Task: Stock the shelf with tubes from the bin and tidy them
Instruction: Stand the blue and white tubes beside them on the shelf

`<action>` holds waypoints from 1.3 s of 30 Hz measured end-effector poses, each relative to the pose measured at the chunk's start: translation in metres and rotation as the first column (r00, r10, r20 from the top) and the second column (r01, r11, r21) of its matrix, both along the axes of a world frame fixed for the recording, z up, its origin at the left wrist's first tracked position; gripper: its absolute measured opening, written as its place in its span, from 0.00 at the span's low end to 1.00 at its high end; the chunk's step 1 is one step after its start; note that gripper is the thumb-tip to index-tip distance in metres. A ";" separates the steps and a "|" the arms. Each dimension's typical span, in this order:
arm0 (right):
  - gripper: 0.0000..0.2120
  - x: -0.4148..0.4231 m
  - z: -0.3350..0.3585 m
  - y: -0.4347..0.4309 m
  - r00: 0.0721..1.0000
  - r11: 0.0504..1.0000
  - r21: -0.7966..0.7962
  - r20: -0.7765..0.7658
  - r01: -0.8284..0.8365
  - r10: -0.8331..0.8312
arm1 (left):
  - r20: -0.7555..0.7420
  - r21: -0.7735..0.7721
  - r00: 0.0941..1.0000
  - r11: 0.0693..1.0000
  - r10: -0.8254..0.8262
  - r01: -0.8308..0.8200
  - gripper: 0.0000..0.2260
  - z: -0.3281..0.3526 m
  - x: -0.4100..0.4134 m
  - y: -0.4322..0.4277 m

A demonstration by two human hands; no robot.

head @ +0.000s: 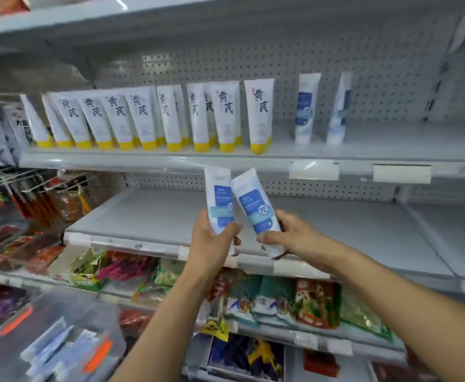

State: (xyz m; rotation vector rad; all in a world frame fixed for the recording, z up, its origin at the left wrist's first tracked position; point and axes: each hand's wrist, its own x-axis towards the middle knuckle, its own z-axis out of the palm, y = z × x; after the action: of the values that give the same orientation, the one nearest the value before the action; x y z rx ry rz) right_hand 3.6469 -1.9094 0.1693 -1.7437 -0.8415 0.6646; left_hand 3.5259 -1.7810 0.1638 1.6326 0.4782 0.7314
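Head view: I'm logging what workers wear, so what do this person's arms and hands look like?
The left hand and right hand are bare: no gloves, rings or watch visible. The left forearm and right forearm are uncovered, with no sleeve in frame.

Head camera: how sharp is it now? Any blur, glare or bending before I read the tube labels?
Head view: motion blur smears the top grey shelf edge and the clear plastic bin lower left; the white blue-labelled tubes in the left hand and right hand are sharper, small print unreadable. Head view: wide-angle lens bows straight lines; mild glare on the front strip.
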 end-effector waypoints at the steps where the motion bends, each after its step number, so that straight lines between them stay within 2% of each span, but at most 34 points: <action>1: 0.16 0.007 0.010 -0.011 1.000 0.999 0.029 0.010 0.021 -0.021 | 0.009 0.008 1.000 1.000 -0.004 0.004 0.10 0.008 0.007 -0.010; 6: 0.18 0.035 0.061 -0.039 0.990 0.972 0.212 0.079 0.100 -0.119 | -0.022 0.000 0.998 0.998 -0.062 0.062 0.10 0.047 0.038 -0.041; 9: 0.18 0.054 0.089 -0.039 0.964 0.923 0.341 0.124 0.180 -0.234 | -0.032 0.057 0.995 0.994 -0.091 0.093 0.10 0.064 0.054 -0.042; 13: 0.19 0.085 0.122 -0.031 0.924 0.876 0.402 0.151 0.267 -0.351 | -0.029 0.107 0.991 0.985 -0.131 0.134 0.12 0.077 0.070 -0.033; 26: 0.22 0.140 0.120 0.021 0.867 0.913 0.237 0.306 0.332 -0.394 | 0.051 0.120 0.980 0.976 -0.191 0.184 0.26 0.085 0.104 -0.011; 36: 0.24 0.141 0.116 0.024 0.833 0.907 0.203 0.360 0.369 -0.420 | 0.065 0.098 0.975 0.974 -0.213 0.207 0.27 0.084 0.108 -0.009; 39: 0.24 0.142 0.115 0.022 0.819 0.911 0.151 0.399 0.385 -0.412 | 0.077 0.084 0.969 0.970 -0.235 0.229 0.27 0.083 0.107 -0.011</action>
State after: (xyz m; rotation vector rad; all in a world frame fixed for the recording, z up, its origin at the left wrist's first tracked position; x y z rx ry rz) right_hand 3.7888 -1.8874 0.2845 -1.9584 -0.7343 -0.0309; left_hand 3.6330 -1.7922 0.2471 1.6847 0.1945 0.6464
